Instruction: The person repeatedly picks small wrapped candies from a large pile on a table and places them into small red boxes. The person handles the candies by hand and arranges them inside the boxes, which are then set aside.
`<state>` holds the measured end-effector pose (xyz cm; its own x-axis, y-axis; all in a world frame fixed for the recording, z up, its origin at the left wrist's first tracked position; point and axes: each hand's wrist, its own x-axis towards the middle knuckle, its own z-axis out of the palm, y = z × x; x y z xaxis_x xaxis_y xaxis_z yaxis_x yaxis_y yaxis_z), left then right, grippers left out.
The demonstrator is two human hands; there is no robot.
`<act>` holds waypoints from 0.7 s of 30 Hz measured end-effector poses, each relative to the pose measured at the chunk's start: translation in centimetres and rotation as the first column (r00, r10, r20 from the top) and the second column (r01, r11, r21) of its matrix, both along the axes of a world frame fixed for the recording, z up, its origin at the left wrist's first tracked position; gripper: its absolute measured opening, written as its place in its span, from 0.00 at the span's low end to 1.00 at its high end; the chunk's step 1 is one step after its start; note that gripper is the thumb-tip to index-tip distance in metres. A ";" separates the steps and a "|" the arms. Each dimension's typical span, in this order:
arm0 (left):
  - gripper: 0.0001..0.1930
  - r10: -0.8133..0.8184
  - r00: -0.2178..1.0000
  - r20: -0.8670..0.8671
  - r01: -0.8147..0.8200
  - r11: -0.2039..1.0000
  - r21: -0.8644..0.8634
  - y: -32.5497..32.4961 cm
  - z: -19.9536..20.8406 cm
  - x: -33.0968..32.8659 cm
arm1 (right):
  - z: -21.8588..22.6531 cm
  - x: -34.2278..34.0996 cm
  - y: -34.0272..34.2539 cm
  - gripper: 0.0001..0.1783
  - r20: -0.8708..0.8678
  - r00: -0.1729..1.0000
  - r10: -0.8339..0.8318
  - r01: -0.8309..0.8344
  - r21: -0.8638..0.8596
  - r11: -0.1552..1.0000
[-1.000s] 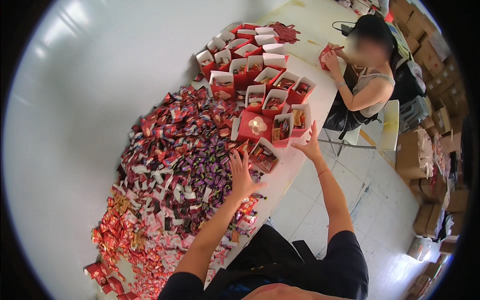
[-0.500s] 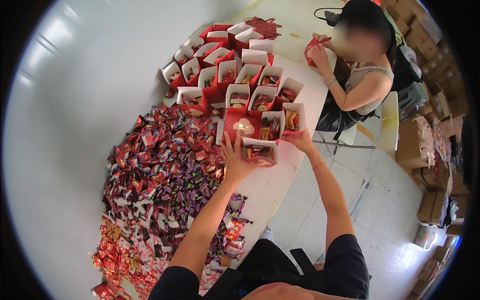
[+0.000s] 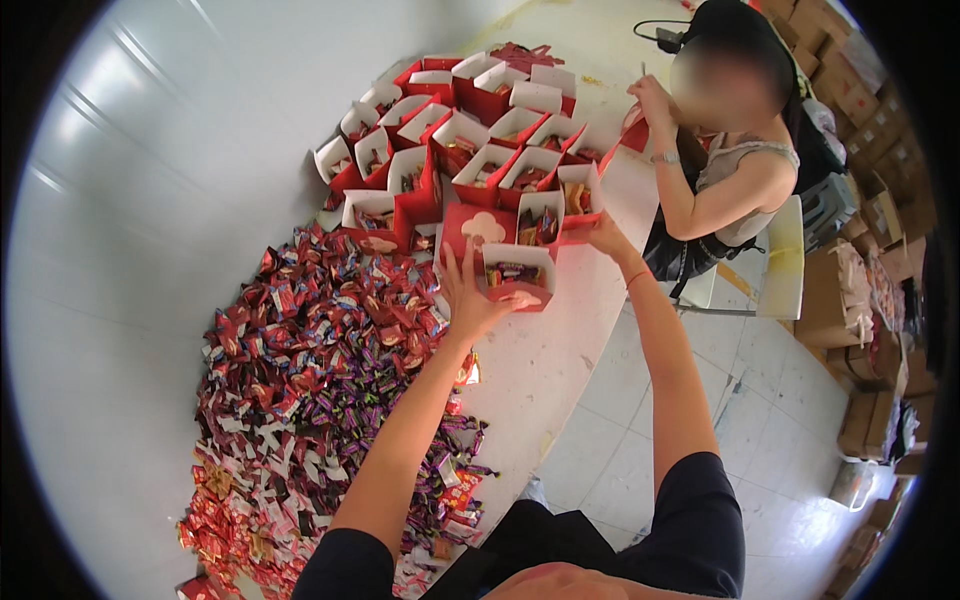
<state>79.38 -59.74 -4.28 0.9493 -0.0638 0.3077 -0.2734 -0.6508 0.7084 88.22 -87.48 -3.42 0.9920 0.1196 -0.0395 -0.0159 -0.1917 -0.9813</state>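
The nearest red box [image 3: 541, 291] stands on the white table [image 3: 570, 325], at the near end of a cluster of open red boxes, just right of and nearer than a red panel [image 3: 480, 232] with a pale flower shape. The left hand [image 3: 470, 303] has its fingers spread wide against the left side of the panel, the thumb well apart along the near wall of that box; it presses rather than closes around anything. The right hand [image 3: 606, 238] touches the near side of the rightmost box [image 3: 590, 183], fingers pointing left; whether they pinch its wall I cannot tell.

These boxes look like thin folded card: light even when filled, fairly stiff at the corners, likely smooth and easy to dent. The open tops could spill sweets if tipped, so the best hold is probably low on 2 opposite walls, away from the flaps.

Counts: 2 hands of the wearer, 1 flower-marked panel in front, and roughly 20 open boxes, the far ones overlapping too much for an exact figure. 1 broad heap of wrapped sweets [image 3: 300, 330] lies left, its pieces past counting. 1 bundle of dark red strips [image 3: 525, 56] lies far off; 1 co-worker [image 3: 745, 175] sits far right.
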 end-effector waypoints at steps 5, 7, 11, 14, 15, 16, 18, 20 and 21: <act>0.68 -0.099 0.990 -0.101 0.105 0.993 0.058 1.8 -0.1 0.6 | -4.3 -2.0 -0.8 0.55 0.082 0.969 -0.233 0.237 -0.041 0.971; 0.66 -0.166 0.980 -0.107 0.176 0.980 0.090 3.3 0.4 0.2 | -5.6 -6.3 -1.3 0.58 0.135 0.912 -0.388 0.394 -0.018 0.919; 0.49 -0.015 0.998 -0.062 -0.007 0.935 -0.355 8.2 -5.2 4.6 | -7.2 -13.1 3.2 0.48 0.262 0.859 -0.439 0.478 -0.107 0.872; 0.27 0.027 0.934 -0.357 -0.160 0.923 -0.350 6.0 -2.6 6.8 | -7.2 -14.9 6.1 0.34 0.427 0.823 -0.376 0.530 -0.336 0.778; 0.23 -0.003 0.908 -0.420 -0.165 0.917 -0.363 5.0 -1.1 6.8 | -7.2 -14.7 6.1 0.33 0.460 0.818 -0.345 0.536 -0.394 0.746; 0.20 -0.028 0.881 -0.472 -0.171 0.912 -0.372 4.5 0.1 7.1 | -7.0 -14.2 6.4 0.32 0.497 0.810 -0.311 0.544 -0.440 0.714; 0.20 -0.061 0.901 -0.429 -0.157 0.877 -0.454 5.3 0.2 7.4 | -6.7 -14.2 7.0 0.29 0.506 0.811 -0.293 0.533 -0.435 0.725; 0.13 0.068 0.990 0.122 -0.075 0.996 0.053 4.4 2.7 6.6 | -7.3 -14.2 6.0 0.28 0.525 0.800 -0.289 0.550 -0.453 0.702; 0.13 0.001 0.971 0.237 -0.042 0.985 0.166 4.3 4.4 6.6 | -7.3 -14.2 5.9 0.26 0.543 0.791 -0.280 0.558 -0.455 0.694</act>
<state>86.00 -55.45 0.10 0.8531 -0.1145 0.5091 -0.4037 -0.7630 0.5048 74.02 -81.59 -10.68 0.8616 -0.2214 0.4567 0.1251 -0.7795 -0.6138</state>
